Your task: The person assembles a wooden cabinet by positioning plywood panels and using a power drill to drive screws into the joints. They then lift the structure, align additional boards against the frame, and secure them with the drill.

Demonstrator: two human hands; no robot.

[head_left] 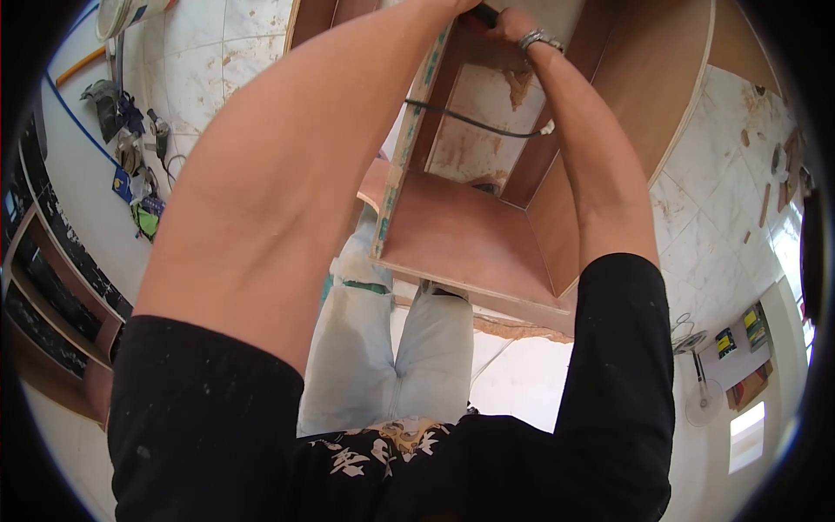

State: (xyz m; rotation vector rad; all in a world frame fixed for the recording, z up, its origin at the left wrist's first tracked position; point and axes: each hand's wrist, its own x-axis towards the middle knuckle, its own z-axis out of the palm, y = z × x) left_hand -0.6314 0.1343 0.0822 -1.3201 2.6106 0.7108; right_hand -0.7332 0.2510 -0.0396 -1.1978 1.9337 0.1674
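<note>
At the top edge of the head view, my right hand (515,26), with a metal bracelet at its wrist, is closed around a black handle (484,13). The rest of that tool is out of frame, so its kind does not show. My left hand (468,4) is nearly all cut off by the top edge, close to the black handle; its fingers are hidden. Both arms reach over an open brown wooden cabinet frame (474,230). A black cable (470,120) with a pale end hangs across the frame's opening, below my hands.
The cabinet frame stands against my legs (391,348), with a tall side panel (639,96) on the right. Tools and bags (130,152) lie on the floor at left, near a bucket (130,13). A fan (703,396) stands at right. Dusty tiles (709,209) surround the frame.
</note>
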